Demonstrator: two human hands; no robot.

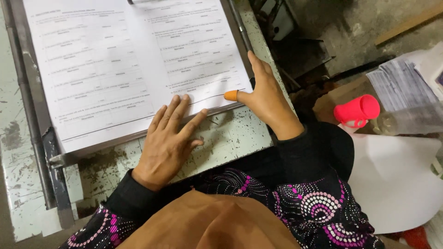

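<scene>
A stack of large white printed sheets (115, 60) lies on a worn, paint-chipped metal table (230, 138). My left hand (168, 138) rests flat, fingers spread, on the sheets' near edge and the table. My right hand (263, 99) sits at the sheets' right near corner, fingers hooked over the table's right edge. Its thumb wears an orange rubber tip (230, 95) and presses on the paper's corner. Neither hand holds anything.
A metal bar (27, 92) runs along the sheets' left side. To the right, beyond the table, stand a pink cup-like thing (357, 110), a clear plastic bottle (408, 119), a pile of printed papers (401, 83) and a white round surface (397, 180).
</scene>
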